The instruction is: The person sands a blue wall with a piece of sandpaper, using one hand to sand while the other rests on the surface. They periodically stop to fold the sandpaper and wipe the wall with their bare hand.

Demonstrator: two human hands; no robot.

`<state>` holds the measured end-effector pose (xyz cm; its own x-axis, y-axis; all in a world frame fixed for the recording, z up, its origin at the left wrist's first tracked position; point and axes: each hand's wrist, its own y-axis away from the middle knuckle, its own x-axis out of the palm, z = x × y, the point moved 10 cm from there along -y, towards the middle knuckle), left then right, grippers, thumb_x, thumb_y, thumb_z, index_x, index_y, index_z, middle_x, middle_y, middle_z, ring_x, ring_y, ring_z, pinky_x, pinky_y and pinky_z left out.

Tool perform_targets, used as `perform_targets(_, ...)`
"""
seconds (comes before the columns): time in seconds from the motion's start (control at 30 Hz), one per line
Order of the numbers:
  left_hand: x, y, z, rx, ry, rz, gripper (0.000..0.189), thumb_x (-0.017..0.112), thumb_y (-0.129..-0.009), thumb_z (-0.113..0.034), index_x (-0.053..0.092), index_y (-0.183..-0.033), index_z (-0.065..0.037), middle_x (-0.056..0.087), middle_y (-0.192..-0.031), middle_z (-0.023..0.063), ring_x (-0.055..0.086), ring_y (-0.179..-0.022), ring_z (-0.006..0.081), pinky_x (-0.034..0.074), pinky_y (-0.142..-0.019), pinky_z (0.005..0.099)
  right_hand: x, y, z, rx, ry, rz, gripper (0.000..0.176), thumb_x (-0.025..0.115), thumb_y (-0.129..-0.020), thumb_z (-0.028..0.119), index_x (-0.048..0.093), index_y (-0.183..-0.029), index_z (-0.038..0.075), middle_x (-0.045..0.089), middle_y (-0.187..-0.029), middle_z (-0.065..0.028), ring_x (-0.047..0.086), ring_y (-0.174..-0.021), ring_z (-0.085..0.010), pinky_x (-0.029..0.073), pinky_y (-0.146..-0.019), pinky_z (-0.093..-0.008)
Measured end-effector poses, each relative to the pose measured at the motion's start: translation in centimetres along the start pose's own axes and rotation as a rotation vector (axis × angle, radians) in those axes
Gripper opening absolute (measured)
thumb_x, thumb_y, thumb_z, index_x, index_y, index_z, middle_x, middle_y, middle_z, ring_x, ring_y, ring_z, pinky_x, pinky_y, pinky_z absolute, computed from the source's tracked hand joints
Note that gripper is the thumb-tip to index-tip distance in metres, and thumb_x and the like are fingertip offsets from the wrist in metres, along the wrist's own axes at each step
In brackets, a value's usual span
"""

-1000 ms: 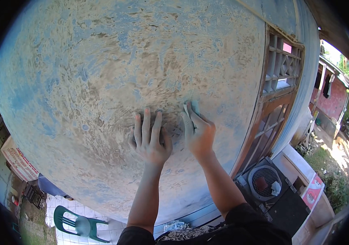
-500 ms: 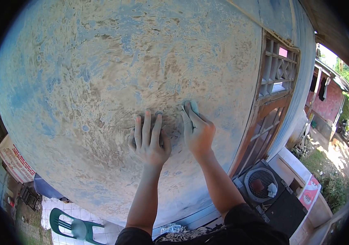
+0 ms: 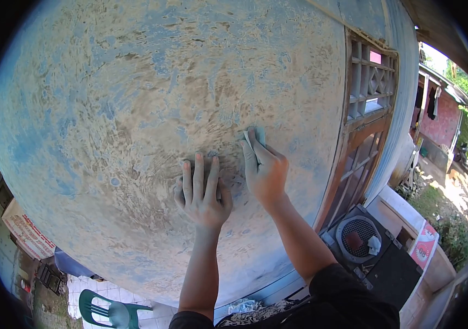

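A large wall (image 3: 135, 109) with worn blue paint and brownish-grey patches fills most of the head view. My left hand (image 3: 203, 192) lies against it with the fingers spread, and nothing shows in it. To its right, my right hand (image 3: 267, 170) pinches a small folded pale green-grey sheet (image 3: 257, 138) against the wall. The fingers of both hands look dusty.
A wooden-framed window and door (image 3: 362, 118) stand right of the wall. Below them is a black speaker box (image 3: 390, 279). A green plastic chair (image 3: 118, 314) stands at the lower left, near a printed carton (image 3: 28, 230). Plants and a pink building lie at far right.
My right hand has moved slightly up along the wall with the sheet, which shows more of its surface. My left hand stays nearly in place. The whole view has shifted a little.
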<state>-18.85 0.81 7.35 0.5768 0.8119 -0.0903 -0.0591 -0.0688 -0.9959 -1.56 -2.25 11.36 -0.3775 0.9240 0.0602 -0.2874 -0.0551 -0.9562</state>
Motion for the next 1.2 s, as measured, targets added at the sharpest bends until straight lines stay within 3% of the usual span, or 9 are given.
perform_targets(0.1, 0.0, 0.3, -0.1, -0.002, 0.011, 0.015, 0.048, 0.064, -0.093, -0.023, 0.074, -0.14, -0.026, 0.061, -0.157, 0.0038, 0.05, -0.15, 0.0261, 0.026, -0.122, 0.0419, -0.2, 1.6, -0.9, 0.084, -0.071, 0.011, 0.029, 0.074, -0.099, 0.017, 0.079, -0.125, 0.006, 0.073, -0.076, -0.0159, 0.07, -0.057, -0.0291, 0.05, -0.05, -0.0355)
perform_targets(0.3, 0.0, 0.4, 0.0, -0.016, 0.003, 0.014, 0.048, 0.065, -0.093, -0.023, 0.074, -0.14, -0.025, 0.061, -0.158, 0.0039, 0.051, -0.149, 0.0256, 0.026, -0.122, 0.0419, 0.1, -0.1, -0.4, 0.005, 0.037, 0.046, 0.03, 0.073, -0.1, 0.015, 0.078, -0.129, 0.007, 0.075, -0.08, -0.0163, 0.071, -0.059, -0.0293, 0.052, -0.052, -0.0357)
perform_targets(0.4, 0.3, 0.6, -0.1, -0.007, 0.005, 0.039, 0.046, 0.062, -0.098, -0.025, 0.071, -0.143, -0.022, 0.059, -0.16, 0.0069, 0.049, -0.151, 0.0303, 0.026, -0.122, 0.0445, -0.4, 0.4, 0.1, -0.038, -0.042, -0.044, 0.031, 0.073, -0.1, 0.016, 0.078, -0.129, 0.007, 0.076, -0.083, -0.0166, 0.072, -0.06, -0.0298, 0.052, -0.052, -0.0363)
perform_targets(0.57, 0.2, 0.8, -0.1, -0.03, 0.014, 0.013, 0.048, 0.065, -0.093, -0.021, 0.074, -0.14, -0.026, 0.061, -0.157, 0.0035, 0.051, -0.15, 0.0246, 0.022, -0.125, 0.0416, -0.4, 2.6, -0.2, -0.012, 0.067, 0.1, 0.028, 0.073, -0.1, 0.016, 0.079, -0.126, 0.006, 0.077, -0.087, -0.0195, 0.073, -0.063, -0.0314, 0.053, -0.054, -0.0379)
perform_targets(0.7, 0.3, 1.1, 0.1, -0.031, 0.014, 0.007, 0.049, 0.065, -0.092, -0.021, 0.074, -0.139, -0.027, 0.061, -0.157, 0.0029, 0.05, -0.15, 0.0244, 0.021, -0.125, 0.0418, -0.6, -0.1, -0.3, -0.007, -0.004, 0.051, 0.028, 0.073, -0.1, 0.016, 0.08, -0.125, 0.007, 0.077, -0.087, -0.0187, 0.073, -0.062, -0.0312, 0.053, -0.054, -0.0371)
perform_targets(0.77, 0.4, 1.1, -0.2, -0.007, 0.011, 0.022, 0.047, 0.063, -0.096, -0.023, 0.072, -0.143, -0.022, 0.06, -0.159, 0.0073, 0.049, -0.151, 0.0297, 0.023, -0.123, 0.0451, -0.4, 0.4, -0.4, 0.007, 0.005, 0.05, 0.028, 0.074, -0.099, 0.016, 0.08, -0.124, 0.007, 0.078, -0.089, -0.0181, 0.072, -0.061, -0.0306, 0.052, -0.052, -0.0365)
perform_targets(0.97, 0.5, 1.3, -0.3, -0.006, -0.008, 0.006, 0.046, 0.061, -0.098, -0.024, 0.072, -0.142, -0.021, 0.059, -0.159, 0.0079, 0.049, -0.151, 0.0299, 0.021, -0.125, 0.045, -0.9, 1.2, 0.0, -0.076, 0.035, 0.067, 0.028, 0.074, -0.099, 0.015, 0.079, -0.124, 0.004, 0.078, -0.09, -0.0191, 0.075, -0.064, -0.0297, 0.054, -0.054, -0.0351)
perform_targets(1.07, 0.7, 1.3, -0.3, -0.009, -0.013, 0.019, 0.046, 0.06, -0.097, -0.024, 0.072, -0.142, -0.02, 0.058, -0.16, 0.0089, 0.048, -0.152, 0.0305, 0.02, -0.125, 0.0449, -0.3, -0.9, -0.9, 0.056, -0.076, 0.052, 0.027, 0.074, -0.099, 0.015, 0.08, -0.123, 0.004, 0.079, -0.093, -0.0192, 0.076, -0.066, -0.0293, 0.056, -0.056, -0.0338)
perform_targets(1.2, 1.0, 1.6, -0.2, -0.073, 0.009, 0.054, 0.051, 0.064, -0.094, -0.023, 0.071, -0.145, -0.028, 0.058, -0.161, 0.0046, 0.045, -0.154, 0.0261, 0.014, -0.129, 0.0447, 0.0, 1.3, -0.8, 0.001, -0.197, -0.126, 0.026, 0.075, -0.099, 0.016, 0.081, -0.121, 0.005, 0.079, -0.095, -0.0189, 0.076, -0.065, -0.0293, 0.054, -0.054, -0.0333)
